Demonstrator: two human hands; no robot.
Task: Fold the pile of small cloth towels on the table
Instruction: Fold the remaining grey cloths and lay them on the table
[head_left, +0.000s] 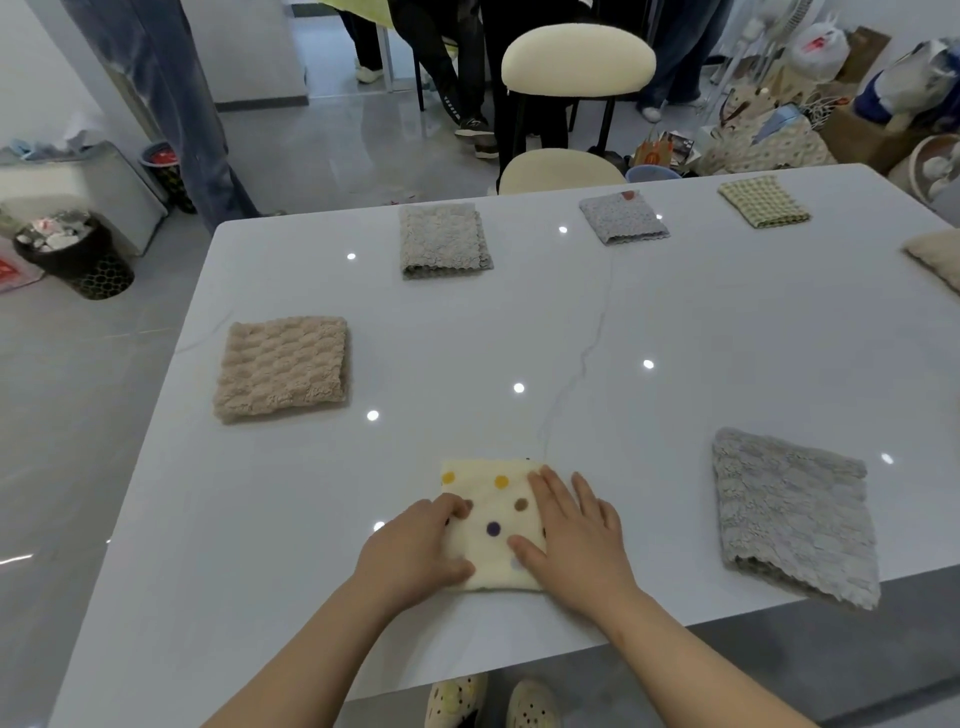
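Glossy white table (675, 322) in a tiled room, with ceiling lights reflected in the top.

Right fingers (553, 491) are straight and slightly spread, flat on the right side of the polka-dot towel (483, 551). The thumb sticks out left, tip on the towel's near part. Right hand (576, 540) presses and grips nothing.

Left fingers (453, 508) are curled, tips on the towel's left edge, thumb at its near-left corner. Left hand (415, 556) holds that edge.

The polka-dot towel is cream, folded to a small rectangle, and lies flat near the table's near edge, about centre, between the two hands. Bare forearms come in from the bottom.

Other towels, all folded and well apart from each other:
- Large grey towel (789, 509) to the right, its near corner at the table's near edge.
- Beige fluffy towel (283, 366) to the left.
- Far row, left to right: grey fluffy towel (444, 239), blue-grey patterned towel (621, 215), green checked towel (763, 200).
- Cream towel (935, 254), cut off by the right edge of the view.

Off the table: cream-cushioned chair (576, 60) at the far side, people's legs (467, 67) behind it, black bin (78, 254) on the floor at left, bags and clutter (810, 47) at far right. Spotted slippers (493, 701) show under the near edge.
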